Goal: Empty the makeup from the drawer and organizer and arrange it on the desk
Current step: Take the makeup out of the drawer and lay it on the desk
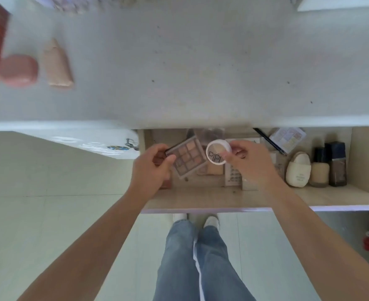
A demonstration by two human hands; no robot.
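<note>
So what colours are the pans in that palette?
Browns, tans and peach in the palette, head view.

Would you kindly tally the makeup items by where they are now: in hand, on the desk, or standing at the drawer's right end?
In hand: 2, eyeshadow palette and round compact
On the desk: 2, pink item and peach tube
Drawer's right end: 3, white bottle and two foundation bottles
Total: 7
</note>
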